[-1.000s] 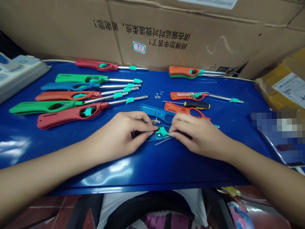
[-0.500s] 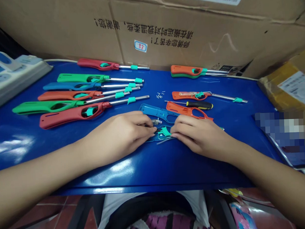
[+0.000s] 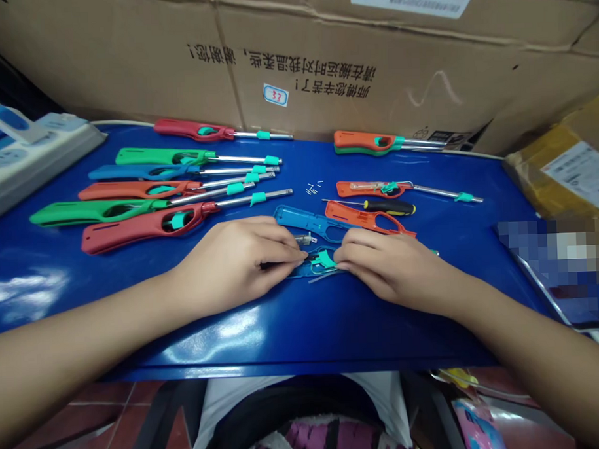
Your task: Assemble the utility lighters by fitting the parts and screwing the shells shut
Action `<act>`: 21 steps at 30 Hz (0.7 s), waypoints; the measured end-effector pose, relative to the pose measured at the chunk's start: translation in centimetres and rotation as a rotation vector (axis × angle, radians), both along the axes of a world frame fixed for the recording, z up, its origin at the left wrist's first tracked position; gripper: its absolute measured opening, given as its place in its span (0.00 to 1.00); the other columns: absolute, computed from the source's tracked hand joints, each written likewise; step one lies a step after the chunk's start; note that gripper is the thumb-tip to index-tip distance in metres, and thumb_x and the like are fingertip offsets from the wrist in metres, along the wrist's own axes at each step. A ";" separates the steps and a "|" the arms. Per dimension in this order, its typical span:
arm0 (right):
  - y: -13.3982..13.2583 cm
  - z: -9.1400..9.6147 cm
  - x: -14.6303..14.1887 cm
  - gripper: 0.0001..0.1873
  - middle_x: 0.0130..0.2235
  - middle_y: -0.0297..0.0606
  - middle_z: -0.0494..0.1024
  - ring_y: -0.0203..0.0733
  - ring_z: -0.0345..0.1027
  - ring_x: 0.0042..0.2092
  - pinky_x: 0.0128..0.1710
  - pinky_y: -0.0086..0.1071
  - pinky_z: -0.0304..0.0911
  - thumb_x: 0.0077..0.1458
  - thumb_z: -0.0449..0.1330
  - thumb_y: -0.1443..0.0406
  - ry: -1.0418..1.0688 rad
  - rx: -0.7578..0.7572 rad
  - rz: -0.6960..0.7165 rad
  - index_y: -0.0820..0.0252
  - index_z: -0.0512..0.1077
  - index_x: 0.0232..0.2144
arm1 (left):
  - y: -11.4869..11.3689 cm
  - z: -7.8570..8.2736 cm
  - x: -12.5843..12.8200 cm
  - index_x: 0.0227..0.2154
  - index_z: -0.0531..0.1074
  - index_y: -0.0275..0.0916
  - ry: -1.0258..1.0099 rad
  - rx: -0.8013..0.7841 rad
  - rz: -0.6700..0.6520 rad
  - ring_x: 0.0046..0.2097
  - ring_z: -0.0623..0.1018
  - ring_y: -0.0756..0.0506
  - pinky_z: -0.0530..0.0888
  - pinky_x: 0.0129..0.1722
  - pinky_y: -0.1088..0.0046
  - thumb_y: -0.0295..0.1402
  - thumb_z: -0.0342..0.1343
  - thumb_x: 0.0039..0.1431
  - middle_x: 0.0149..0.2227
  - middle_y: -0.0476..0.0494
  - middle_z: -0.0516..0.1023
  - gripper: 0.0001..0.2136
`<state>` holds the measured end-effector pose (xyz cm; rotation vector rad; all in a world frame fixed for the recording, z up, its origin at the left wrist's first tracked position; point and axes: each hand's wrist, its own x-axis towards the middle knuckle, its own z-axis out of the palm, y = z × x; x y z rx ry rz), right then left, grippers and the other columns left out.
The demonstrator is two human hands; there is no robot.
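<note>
Blue shell: the open blue plastic lighter half, taken as the clock's centre with twelve away from the person, lies on the glossy blue table between the hands; the small teal plastic trigger sits in it.
Left hand: the bare left hand comes in from nine o'clock, fingers curled; its fingertips are at a small black part beside the trigger; gripping or merely pressing cannot be told.
Right hand: the bare right hand comes in from three, fingers bent over the shell's far end; whether they pinch anything is hidden.
Around the shell: a clear cylinder with a metal end at eleven; the matching blue plastic half at twelve, tiny silvery screws beyond it; a black-and-yellow-handled screwdriver at two; a thin clear strip at six.
Risks: uneven fingertip pressure could tip the trigger or pop the black part out; a snagged wire could drag parts from their seats; a careless forearm sweep could scatter the screws.
</note>
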<state>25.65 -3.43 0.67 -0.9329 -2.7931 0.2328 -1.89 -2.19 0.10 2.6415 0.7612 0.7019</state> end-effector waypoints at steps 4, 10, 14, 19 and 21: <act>0.1 0.1 0.0 0.14 0.41 0.39 0.76 0.39 0.72 0.38 0.30 0.30 0.59 0.73 0.48 0.65 -0.015 -0.019 -0.014 0.60 0.73 0.42 | 0.0 -0.1 0.1 0.42 0.82 0.39 0.035 0.078 0.025 0.42 0.81 0.46 0.77 0.43 0.71 0.31 0.58 0.69 0.41 0.47 0.85 0.08; 0.0 0.2 0.0 0.15 0.41 0.39 0.76 0.40 0.72 0.38 0.30 0.31 0.59 0.73 0.47 0.63 -0.035 -0.016 -0.020 0.60 0.73 0.42 | -0.3 0.0 0.0 0.46 0.82 0.39 0.177 0.245 0.023 0.43 0.81 0.44 0.79 0.42 0.66 0.33 0.54 0.72 0.46 0.47 0.84 0.11; 0.0 0.0 0.0 0.14 0.41 0.39 0.76 0.40 0.73 0.39 0.32 0.30 0.61 0.73 0.48 0.63 -0.016 -0.014 -0.029 0.59 0.73 0.42 | -0.6 0.2 0.2 0.46 0.82 0.40 0.244 0.271 0.038 0.43 0.80 0.42 0.80 0.43 0.64 0.34 0.52 0.73 0.48 0.45 0.84 0.13; 0.1 -0.5 -0.1 0.14 0.41 0.39 0.77 0.40 0.72 0.40 0.36 0.31 0.64 0.73 0.49 0.63 0.045 -0.027 -0.011 0.60 0.73 0.41 | -1.1 0.5 0.4 0.44 0.82 0.39 0.312 0.283 0.044 0.41 0.81 0.42 0.79 0.39 0.64 0.32 0.51 0.72 0.43 0.43 0.83 0.13; 0.1 -0.6 -0.2 0.14 0.41 0.40 0.77 0.40 0.72 0.39 0.36 0.32 0.64 0.73 0.49 0.62 0.056 -0.031 -0.003 0.61 0.73 0.40 | -1.1 0.4 0.4 0.44 0.82 0.39 0.291 0.264 0.053 0.40 0.80 0.43 0.78 0.38 0.66 0.32 0.51 0.73 0.41 0.44 0.82 0.13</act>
